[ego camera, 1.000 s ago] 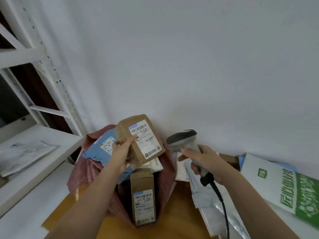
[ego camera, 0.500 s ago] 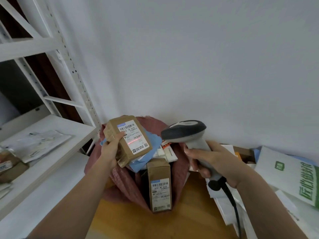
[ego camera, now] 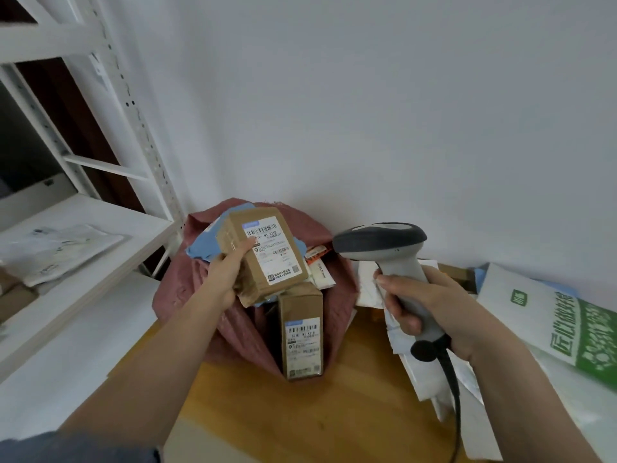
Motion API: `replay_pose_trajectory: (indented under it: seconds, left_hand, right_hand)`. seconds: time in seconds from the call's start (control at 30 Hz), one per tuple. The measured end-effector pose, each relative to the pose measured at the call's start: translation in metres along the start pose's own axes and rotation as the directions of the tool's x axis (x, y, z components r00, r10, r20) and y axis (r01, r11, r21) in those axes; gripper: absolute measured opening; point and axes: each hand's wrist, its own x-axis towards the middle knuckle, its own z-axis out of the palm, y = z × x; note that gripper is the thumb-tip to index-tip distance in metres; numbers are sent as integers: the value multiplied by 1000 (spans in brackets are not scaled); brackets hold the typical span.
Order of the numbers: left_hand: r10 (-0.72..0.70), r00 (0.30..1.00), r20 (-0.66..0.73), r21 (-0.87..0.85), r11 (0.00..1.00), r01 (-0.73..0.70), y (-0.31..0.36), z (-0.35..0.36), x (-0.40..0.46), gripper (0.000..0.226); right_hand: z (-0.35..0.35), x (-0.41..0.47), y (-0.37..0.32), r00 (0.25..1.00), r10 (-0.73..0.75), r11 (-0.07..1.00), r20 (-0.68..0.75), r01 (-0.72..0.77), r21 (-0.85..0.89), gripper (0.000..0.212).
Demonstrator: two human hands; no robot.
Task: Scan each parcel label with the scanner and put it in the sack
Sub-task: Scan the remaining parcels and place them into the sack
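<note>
Parcel (ego camera: 260,252): stiff cardboard, likely light, above red sack (ego camera: 180,289)
Left hand (ego camera: 227,279): grips its lower left edge
Right hand (ego camera: 430,309): curled round scanner (ego camera: 384,242)

the red scan line that lay across the label (ego camera: 273,251) of the held brown parcel (ego camera: 260,252) half a second ago is gone. the left hand (ego camera: 227,279) has carried that parcel farther, over the mouth of the red sack (ego camera: 187,295), with its label turned more upright. the scanner (ego camera: 387,252) in the right hand (ego camera: 430,309) has dropped slightly and sits a little farther right of the parcel.
</note>
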Motion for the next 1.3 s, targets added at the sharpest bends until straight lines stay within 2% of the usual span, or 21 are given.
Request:
replay_pose_trajectory:
  seconds: [0.13,0.23,0.33,0.37,0.43,0.57,0.67,0.77,0.87,0.9,1.13,1.3]
  left_hand:
    - [25,998,-61,-31,999,-27,-4,7,-12,69]
    - [82,983,-162,-100,990,-100,-6,10,-20,70]
    - [149,964,-221,-138,974,-182,-10,11,-31,70]
    - [151,962,-228,-153,970,-189,-11,11,-35,71]
    - [153,964,-218,-176,965,-193,-14,10,-42,73]
    - [213,968,-133,-171,957,-234,-17,11,-56,62]
    - [216,968,-125,-176,956,-236,-17,13,-63,62]
    - [196,971,-138,-138,967,-215,-20,16,-67,64]
    - [182,976,-115,-152,968,-199,-23,17,-71,62]
    - [178,978,-111,-146,970,-193,-23,17,-72,62]
    - [70,989,-129,-138,987,-88,-26,22,-79,54]
    - [24,993,-117,-134,990,-39,-26,27,-82,59]
  right_hand:
    - [-12,2,16,999,31,999,18,-30,-19,37]
    - [-21,16,50,995,70,997,-76,-72,-24,32]
    - [-24,38,105,970,183,966,-161,-207,-154,20]
    - [-23,44,126,959,228,944,-168,-260,-203,23]
    - [-18,55,169,944,294,890,-149,-328,-317,41]
    - [-4,60,240,925,360,769,-120,-367,-524,94]
    - [2,57,269,918,361,729,-165,-389,-564,105]
    - [6,54,287,918,336,661,-212,-390,-641,89]
    - [5,52,299,907,363,661,-214,-412,-627,50]
    - [5,51,302,903,376,657,-209,-419,-627,44]
    - [-3,51,291,853,520,642,-48,-427,-636,50]
    - [-17,55,260,856,515,553,-49,-375,-744,45]
